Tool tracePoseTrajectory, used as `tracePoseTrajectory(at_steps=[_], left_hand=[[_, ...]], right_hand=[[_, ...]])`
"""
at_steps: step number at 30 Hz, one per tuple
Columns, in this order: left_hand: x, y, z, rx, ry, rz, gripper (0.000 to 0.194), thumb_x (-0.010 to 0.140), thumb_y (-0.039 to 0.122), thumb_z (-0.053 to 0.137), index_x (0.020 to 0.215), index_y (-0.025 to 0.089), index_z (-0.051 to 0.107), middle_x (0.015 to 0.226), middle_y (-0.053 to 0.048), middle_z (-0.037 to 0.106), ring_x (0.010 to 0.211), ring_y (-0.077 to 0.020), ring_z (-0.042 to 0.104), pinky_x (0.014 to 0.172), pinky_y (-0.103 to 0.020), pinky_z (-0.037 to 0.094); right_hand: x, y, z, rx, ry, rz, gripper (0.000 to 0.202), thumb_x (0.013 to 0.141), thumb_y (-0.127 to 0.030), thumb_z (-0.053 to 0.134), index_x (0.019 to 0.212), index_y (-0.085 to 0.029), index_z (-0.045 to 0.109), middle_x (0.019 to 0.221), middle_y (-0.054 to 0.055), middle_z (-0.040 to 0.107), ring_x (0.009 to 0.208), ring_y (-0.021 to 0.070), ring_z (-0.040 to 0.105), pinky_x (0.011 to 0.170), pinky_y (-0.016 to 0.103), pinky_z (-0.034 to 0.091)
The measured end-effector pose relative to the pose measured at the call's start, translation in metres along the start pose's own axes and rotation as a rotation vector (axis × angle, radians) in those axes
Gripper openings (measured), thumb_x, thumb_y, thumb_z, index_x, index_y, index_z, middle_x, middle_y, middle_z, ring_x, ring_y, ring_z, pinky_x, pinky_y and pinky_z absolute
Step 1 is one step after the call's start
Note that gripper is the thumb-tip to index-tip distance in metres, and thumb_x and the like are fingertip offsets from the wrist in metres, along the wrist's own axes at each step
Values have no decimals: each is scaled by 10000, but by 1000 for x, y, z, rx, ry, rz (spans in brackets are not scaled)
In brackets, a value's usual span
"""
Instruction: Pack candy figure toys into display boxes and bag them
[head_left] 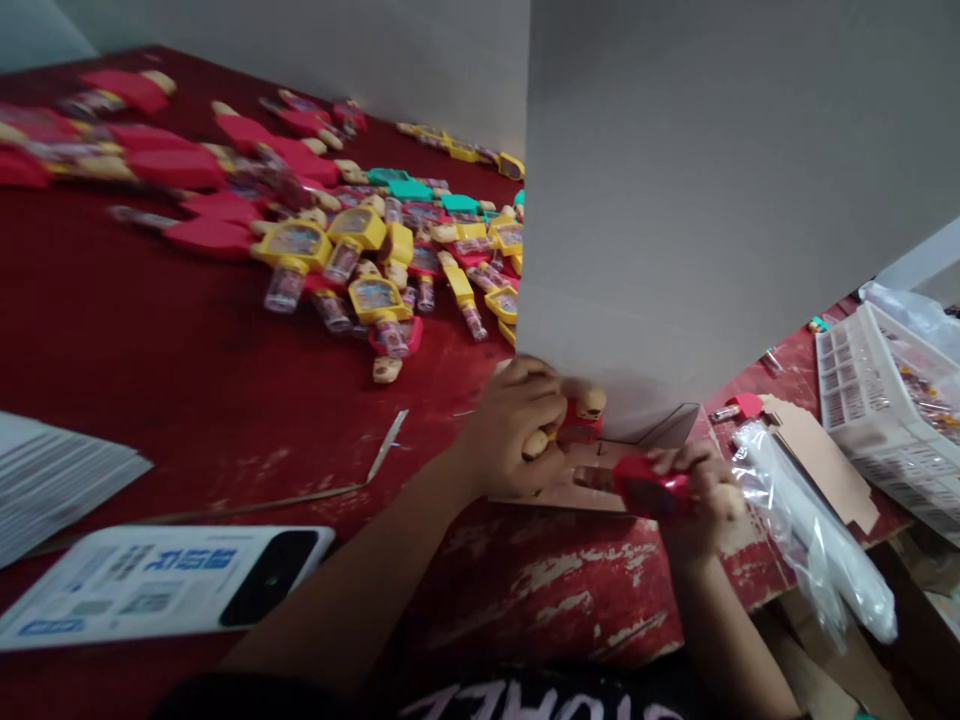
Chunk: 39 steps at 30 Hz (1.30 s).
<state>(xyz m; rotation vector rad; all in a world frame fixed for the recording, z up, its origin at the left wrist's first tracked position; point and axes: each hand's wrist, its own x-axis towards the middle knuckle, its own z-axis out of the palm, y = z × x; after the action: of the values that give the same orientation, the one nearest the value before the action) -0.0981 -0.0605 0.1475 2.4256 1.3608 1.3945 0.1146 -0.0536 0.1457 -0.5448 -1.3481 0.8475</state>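
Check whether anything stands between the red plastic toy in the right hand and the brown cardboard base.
Nothing visible stands between the red plastic toy in the right hand and the brown cardboard base. The left hand covers part of the base's left side.

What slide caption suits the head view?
Right hand holding red toy, left hand on another toy, more toys on red table.

I'm seeing red, yellow and green toys (651, 487) over a patchy red worktop (187, 380). The basket (855, 368) is showing a white lattice.
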Motion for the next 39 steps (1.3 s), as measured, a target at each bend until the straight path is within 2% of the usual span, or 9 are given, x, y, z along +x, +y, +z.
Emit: tracePoseTrajectory(at_steps=[5,12,15,19,22,25,29,34,39], left_hand=[[-1,-1,3,5,34,-7,98,606,192,446,596,191,349,611,-10,434,733,-190,413,800,-386,394],[-2,-5,10,-20,63,-47,127,641,255,462,595,190,362,644,-26,464,810,-219,440,823,-431,383],[-2,-4,8,-21,53,-43,104,621,230,455,603,190,361,645,-23,454,834,-224,438,820,-430,381],[-3,-4,8,-8,28,-9,104,611,218,450,594,194,350,646,-27,443,874,-240,442,816,-431,380],[-4,-3,7,30,15,6,120,649,224,451,590,192,352,679,-36,471,933,-259,447,808,-443,356],[-4,-3,5,25,-9,-13,101,638,231,457,603,193,370,689,-39,480,946,-265,447,808,-445,342],[-1,-2,3,-5,-61,-59,94,634,230,461,610,194,377,693,-41,489,949,-261,444,819,-441,332],[1,-8,5,10,5,-7,91,634,225,449,614,190,367,668,-32,474,915,-253,447,781,-429,316],[0,-6,0,79,-63,22,73,692,238,463,655,194,417,738,-39,523,926,-262,473,760,-424,327]], right_hand=[[-20,25,23,-132,-489,-342,52,708,-161,509,737,-202,522,763,37,601,716,174,658,613,298,565],[0,12,24,-47,-823,-133,60,706,-229,478,658,-222,443,624,10,575,642,151,639,600,263,553],[15,26,31,-143,-720,-92,112,748,-238,474,639,-219,456,594,-3,572,570,134,600,540,246,512],[8,60,44,-592,-297,-377,68,796,-267,511,825,-206,516,731,32,597,655,160,593,555,272,493],[-7,73,40,-839,-262,-506,221,830,-351,511,974,-182,508,896,94,578,835,206,585,638,315,511],[-5,71,4,-972,-298,-510,395,866,-518,397,1045,-185,512,954,102,533,912,227,552,756,377,503],[46,79,-75,-1330,77,-238,542,907,-519,133,991,-149,520,950,139,493,952,251,520,820,422,457],[87,120,-130,-1536,-14,79,425,868,-375,355,1073,-63,556,1149,243,523,1128,331,478,914,472,389],[24,130,-134,-1640,-208,239,361,819,-352,458,943,-62,634,1219,251,526,1069,315,538,893,402,414]])
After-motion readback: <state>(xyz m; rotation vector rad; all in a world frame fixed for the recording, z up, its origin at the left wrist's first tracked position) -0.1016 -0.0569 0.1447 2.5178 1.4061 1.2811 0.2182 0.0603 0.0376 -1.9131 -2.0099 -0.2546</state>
